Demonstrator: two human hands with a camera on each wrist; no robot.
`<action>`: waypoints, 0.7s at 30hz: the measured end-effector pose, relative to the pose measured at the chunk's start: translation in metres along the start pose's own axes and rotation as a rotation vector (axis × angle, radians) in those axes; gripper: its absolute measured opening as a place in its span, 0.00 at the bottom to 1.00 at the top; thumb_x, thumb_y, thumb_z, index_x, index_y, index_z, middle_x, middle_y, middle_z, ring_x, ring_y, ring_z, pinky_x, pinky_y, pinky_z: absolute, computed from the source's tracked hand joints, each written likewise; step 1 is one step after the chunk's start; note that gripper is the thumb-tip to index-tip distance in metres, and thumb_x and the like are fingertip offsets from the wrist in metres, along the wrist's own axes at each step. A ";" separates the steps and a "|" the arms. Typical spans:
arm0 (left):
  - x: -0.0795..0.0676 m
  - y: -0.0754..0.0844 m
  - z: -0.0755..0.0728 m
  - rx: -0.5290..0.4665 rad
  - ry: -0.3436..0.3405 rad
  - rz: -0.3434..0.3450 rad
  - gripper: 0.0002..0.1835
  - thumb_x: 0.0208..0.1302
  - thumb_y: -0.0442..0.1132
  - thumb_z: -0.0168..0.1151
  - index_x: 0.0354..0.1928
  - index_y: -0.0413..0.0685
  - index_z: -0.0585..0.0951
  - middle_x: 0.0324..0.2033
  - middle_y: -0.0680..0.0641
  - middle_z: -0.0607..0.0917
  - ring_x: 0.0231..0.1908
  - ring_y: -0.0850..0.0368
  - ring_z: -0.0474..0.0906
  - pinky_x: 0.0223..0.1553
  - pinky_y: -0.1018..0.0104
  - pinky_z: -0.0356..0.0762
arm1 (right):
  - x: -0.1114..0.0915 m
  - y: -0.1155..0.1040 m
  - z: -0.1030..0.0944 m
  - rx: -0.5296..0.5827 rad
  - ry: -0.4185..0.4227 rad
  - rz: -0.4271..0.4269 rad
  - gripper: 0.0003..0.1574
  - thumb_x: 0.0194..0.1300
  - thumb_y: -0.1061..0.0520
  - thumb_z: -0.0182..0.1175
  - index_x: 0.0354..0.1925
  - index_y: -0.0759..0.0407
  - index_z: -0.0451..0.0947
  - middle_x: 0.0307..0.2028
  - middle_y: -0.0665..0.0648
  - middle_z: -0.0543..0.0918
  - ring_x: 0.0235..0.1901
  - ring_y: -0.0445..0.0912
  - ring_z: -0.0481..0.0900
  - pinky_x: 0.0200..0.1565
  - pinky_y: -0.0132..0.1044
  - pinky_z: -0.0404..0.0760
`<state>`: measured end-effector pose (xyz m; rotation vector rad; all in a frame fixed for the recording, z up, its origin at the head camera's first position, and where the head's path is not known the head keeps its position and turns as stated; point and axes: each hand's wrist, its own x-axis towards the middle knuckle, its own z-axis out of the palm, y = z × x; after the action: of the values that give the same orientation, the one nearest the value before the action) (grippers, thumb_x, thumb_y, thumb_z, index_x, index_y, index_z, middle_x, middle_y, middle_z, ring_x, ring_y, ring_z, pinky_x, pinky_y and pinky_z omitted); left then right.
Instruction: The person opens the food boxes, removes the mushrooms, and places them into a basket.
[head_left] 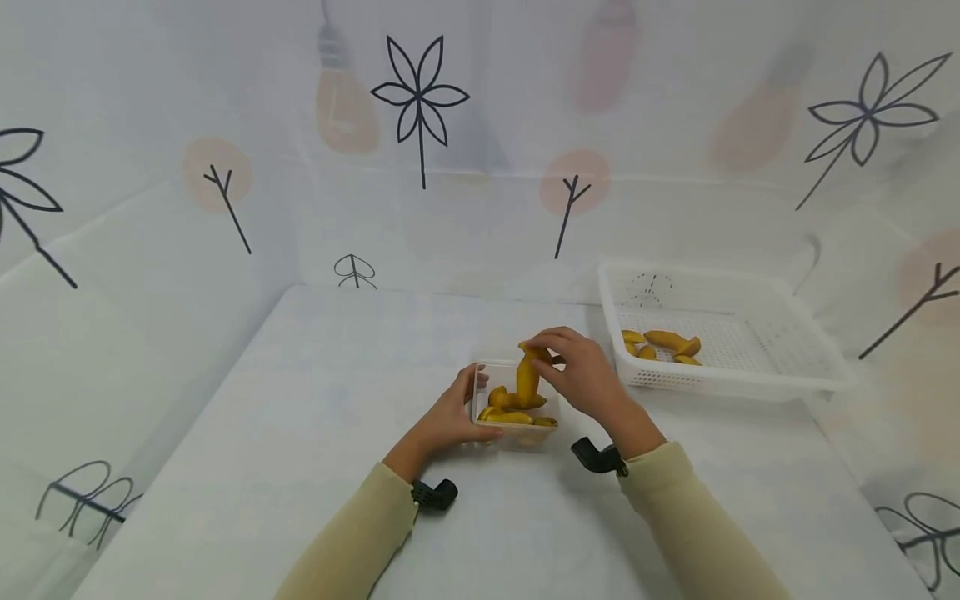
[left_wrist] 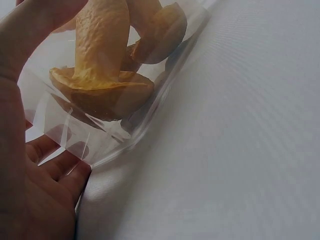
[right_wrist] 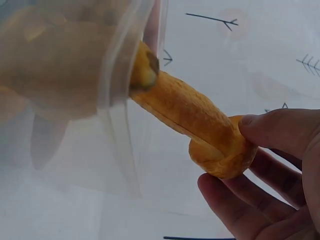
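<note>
My left hand (head_left: 450, 412) grips a clear plastic box (head_left: 523, 438) by its left side, thumb and fingers round the wall. Several yellow-brown mushrooms (head_left: 510, 417) lie inside it; one mushroom's cap (left_wrist: 107, 97) shows close up through the clear wall in the left wrist view. Over the box, my right hand (head_left: 581, 377) pinches another mushroom (head_left: 528, 379) by its cap between thumb and fingers. Its stem (right_wrist: 182, 102) points down past the box rim, and the stem's lower end is hidden behind the box in the right wrist view.
A white perforated plastic basket (head_left: 738, 383) stands at the back right, with several more mushrooms (head_left: 667, 339) at its left end. The white-covered table (head_left: 337, 400) is bounded by white cloth walls (head_left: 480, 225) with printed plant drawings.
</note>
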<state>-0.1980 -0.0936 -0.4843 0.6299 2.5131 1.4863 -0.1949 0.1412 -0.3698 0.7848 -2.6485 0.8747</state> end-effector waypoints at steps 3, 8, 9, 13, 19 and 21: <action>0.000 0.001 0.000 -0.010 -0.004 -0.001 0.60 0.43 0.59 0.77 0.73 0.56 0.50 0.67 0.46 0.67 0.70 0.49 0.63 0.72 0.53 0.60 | -0.001 0.002 -0.005 0.000 0.014 0.018 0.16 0.64 0.60 0.64 0.51 0.55 0.81 0.52 0.54 0.80 0.46 0.48 0.82 0.45 0.39 0.86; 0.000 0.001 0.000 -0.010 -0.007 -0.008 0.60 0.44 0.58 0.77 0.74 0.55 0.50 0.67 0.47 0.66 0.71 0.49 0.62 0.72 0.54 0.60 | -0.002 0.007 -0.014 -0.011 0.050 0.041 0.17 0.64 0.59 0.64 0.52 0.54 0.81 0.51 0.55 0.81 0.46 0.49 0.82 0.45 0.41 0.86; 0.000 0.001 0.000 -0.009 -0.007 -0.010 0.60 0.44 0.58 0.77 0.74 0.55 0.49 0.67 0.47 0.66 0.71 0.49 0.62 0.72 0.54 0.60 | -0.002 0.007 -0.016 -0.012 0.057 0.045 0.17 0.64 0.59 0.64 0.52 0.54 0.81 0.51 0.55 0.81 0.46 0.49 0.82 0.45 0.42 0.86; 0.000 0.002 0.000 -0.008 -0.013 -0.013 0.60 0.44 0.57 0.77 0.74 0.54 0.49 0.67 0.47 0.66 0.71 0.49 0.61 0.72 0.55 0.59 | -0.004 0.011 -0.024 -0.018 0.085 0.062 0.16 0.64 0.58 0.64 0.52 0.55 0.81 0.52 0.55 0.81 0.47 0.50 0.82 0.46 0.43 0.86; 0.000 0.004 -0.001 0.001 -0.012 -0.020 0.61 0.44 0.56 0.78 0.74 0.53 0.49 0.68 0.46 0.66 0.71 0.49 0.61 0.72 0.55 0.59 | -0.005 0.016 -0.035 -0.034 0.111 0.090 0.17 0.65 0.57 0.63 0.52 0.56 0.80 0.52 0.55 0.80 0.48 0.51 0.81 0.46 0.44 0.86; 0.000 0.004 -0.001 0.002 -0.010 -0.019 0.61 0.44 0.55 0.78 0.74 0.53 0.49 0.68 0.46 0.66 0.71 0.48 0.62 0.72 0.54 0.59 | -0.006 0.018 -0.039 -0.036 0.118 0.102 0.17 0.65 0.57 0.63 0.52 0.57 0.80 0.53 0.56 0.80 0.49 0.52 0.81 0.46 0.44 0.86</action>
<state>-0.1969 -0.0928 -0.4802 0.6108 2.5070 1.4710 -0.1978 0.1796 -0.3493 0.5758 -2.6114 0.8678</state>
